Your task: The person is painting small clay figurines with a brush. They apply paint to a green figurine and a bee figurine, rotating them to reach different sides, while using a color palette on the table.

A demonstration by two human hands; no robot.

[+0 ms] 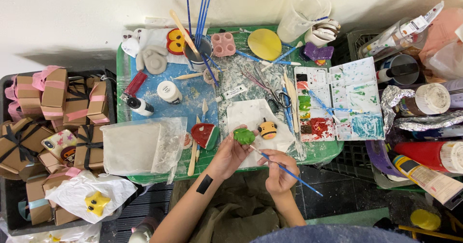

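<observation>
Head: green piece (pixel 244 136) in left grip (pixel 230 152)

Craft workspace; paint palette (pixel 340 98), brushes (pixel 200 11), clay figures (pixel 154 58).

Brown gift boxes (pixel 53 108) tied with pink or black ribbon fill a dark crate at the left edge, with a phone (pixel 59 141) in a patterned case lying among them. In the upper middle lie a white paint tube (pixel 231 93) and a white jar (pixel 169 92) on the green table. At the right edge stand a labelled glue bottle (pixel 410 28) at the top, a brown jar with a white lid (pixel 427 99), and a red tube (pixel 427 155) and a printed tube (pixel 427 178) lower down.
</observation>
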